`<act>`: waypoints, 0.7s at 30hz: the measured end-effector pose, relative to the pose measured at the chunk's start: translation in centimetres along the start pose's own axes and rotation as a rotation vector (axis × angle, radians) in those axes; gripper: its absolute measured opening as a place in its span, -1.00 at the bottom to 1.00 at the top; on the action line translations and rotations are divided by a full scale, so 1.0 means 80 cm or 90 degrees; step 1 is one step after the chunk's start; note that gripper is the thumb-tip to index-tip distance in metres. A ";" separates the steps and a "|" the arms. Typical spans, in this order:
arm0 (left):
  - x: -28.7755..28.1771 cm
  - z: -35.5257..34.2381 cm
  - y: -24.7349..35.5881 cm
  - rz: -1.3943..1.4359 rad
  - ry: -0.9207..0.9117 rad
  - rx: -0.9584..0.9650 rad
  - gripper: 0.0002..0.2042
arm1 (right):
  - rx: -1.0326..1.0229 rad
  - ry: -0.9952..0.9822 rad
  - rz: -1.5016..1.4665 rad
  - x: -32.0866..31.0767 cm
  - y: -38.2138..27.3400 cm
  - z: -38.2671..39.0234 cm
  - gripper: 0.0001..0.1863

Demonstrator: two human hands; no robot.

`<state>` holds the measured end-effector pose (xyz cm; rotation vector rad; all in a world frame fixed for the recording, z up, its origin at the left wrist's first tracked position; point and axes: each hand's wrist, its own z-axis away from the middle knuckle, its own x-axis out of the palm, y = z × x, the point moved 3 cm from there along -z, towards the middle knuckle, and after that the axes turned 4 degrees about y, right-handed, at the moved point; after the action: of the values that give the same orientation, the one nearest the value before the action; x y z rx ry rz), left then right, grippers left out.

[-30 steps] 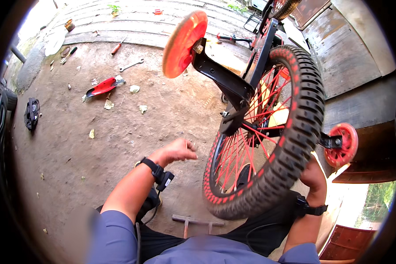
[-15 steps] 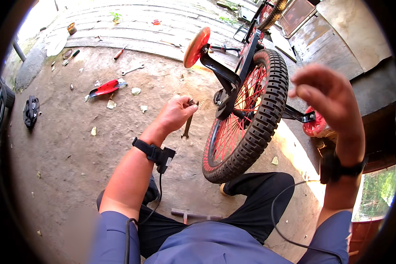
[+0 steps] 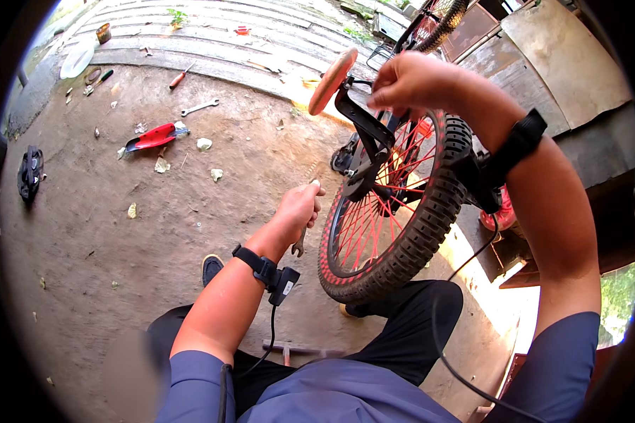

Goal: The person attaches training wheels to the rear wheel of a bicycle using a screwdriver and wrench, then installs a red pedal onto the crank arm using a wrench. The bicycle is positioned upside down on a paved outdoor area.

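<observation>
My left hand (image 3: 300, 211) is closed around a wrench (image 3: 298, 247); one jaw end sticks out below the fist, just left of the bicycle wheel. The knobby tyre (image 3: 430, 218) surrounds a rim with red spokes. My right hand (image 3: 413, 79) is above the wheel, next to the black bracket (image 3: 365, 120) of a small red training wheel (image 3: 331, 81). Its fingers are loosely bent and point down, with nothing visible in them; whether they touch the bracket I cannot tell. The second training wheel (image 3: 499, 211) shows partly behind my right forearm.
On the dirt floor to the left lie another wrench (image 3: 200, 106), a red screwdriver (image 3: 181, 76), a dark-handled tool (image 3: 103, 77), a red mudguard-like piece (image 3: 152, 137) and a black object (image 3: 30, 174). A hammer (image 3: 286, 350) is between my legs. Worn boards (image 3: 550, 70) stand at right.
My right hand has swung left and inward from beside the wheel to the bracket. My left hand, with the wrench, has dropped slightly and moved right. The view has shifted a little.
</observation>
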<state>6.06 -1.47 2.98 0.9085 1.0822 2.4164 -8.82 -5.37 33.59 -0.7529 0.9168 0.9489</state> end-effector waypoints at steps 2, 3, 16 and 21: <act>0.002 -0.002 -0.005 -0.011 -0.003 -0.037 -0.64 | 0.038 -0.062 0.036 0.018 0.015 -0.001 -0.57; 0.003 -0.006 -0.011 -0.005 -0.007 -0.055 -0.64 | 0.042 -0.069 0.060 0.025 0.020 0.000 -0.55; 0.017 -0.017 -0.005 -0.012 -0.119 -0.032 -0.72 | 0.081 -0.185 0.108 0.046 0.010 -0.003 -0.54; 0.027 -0.018 -0.009 -0.014 -0.179 -0.004 -0.76 | 0.096 -0.189 0.052 0.046 0.027 -0.004 -0.58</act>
<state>3.52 -0.67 2.60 1.1851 0.9730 2.1895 -9.77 -3.51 29.85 -0.4354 0.7523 1.0198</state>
